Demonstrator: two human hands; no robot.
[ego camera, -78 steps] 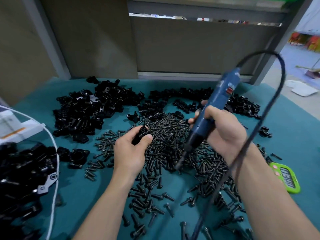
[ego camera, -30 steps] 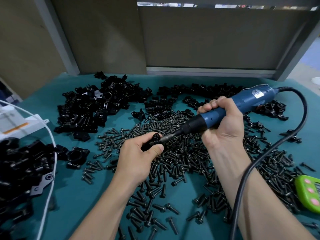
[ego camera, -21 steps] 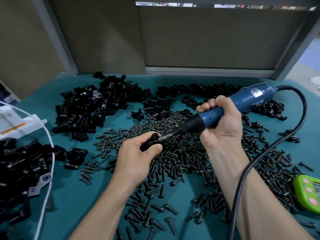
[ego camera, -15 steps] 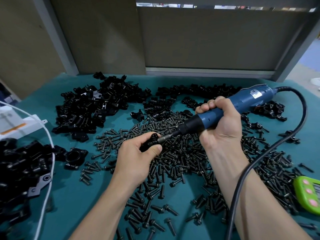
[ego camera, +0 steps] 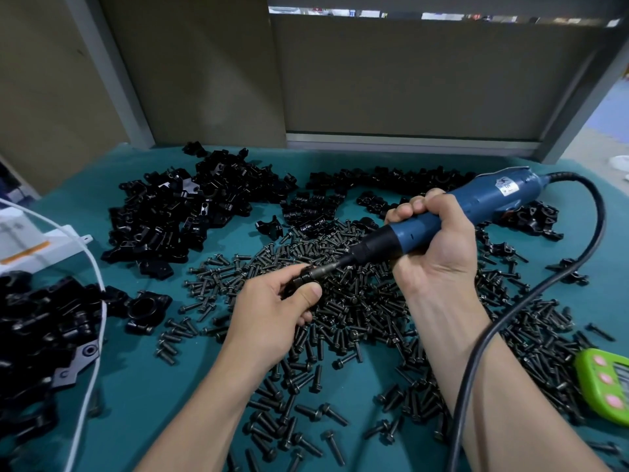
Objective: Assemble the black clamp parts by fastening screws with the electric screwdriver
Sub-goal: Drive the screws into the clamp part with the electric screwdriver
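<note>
The step in hand looks like the driving of a screw. The left hand (ego camera: 272, 311) pinches a small black clamp part (ego camera: 295, 285) between thumb and curled fingers, lifted just above the teal table mat (ego camera: 153, 386). The right hand (ego camera: 439, 247) is wrapped in a full fist round the blue electric screwdriver (ego camera: 476, 204), which lies nearly level and slants down to the left. Its slim metal bit (ego camera: 323, 270) meets the end of the clamp part right at the left thumb. The bit and fingers hide the screw head, so I cannot tell how deep the screw sits. Below both hands spreads a loose heap of black flanged screws (ego camera: 357, 308). Behind it, toward the back wall, lie piles of loose black clamp pieces (ego camera: 177, 212), and a heap of more black parts (ego camera: 37, 318) sits at the left edge, crossed by a white cable (ego camera: 98, 301). The screwdriver's thick black cord (ego camera: 510, 301) loops from its tail to the right and down past the right forearm, near a green push-button device (ego camera: 609, 383). The next move, as I judge it, calls for a steady push along the screw's axis until it seats, with the left pinch resisting the twist. Then the tool should be drawn straight back and the fastened clamp set aside.
</note>
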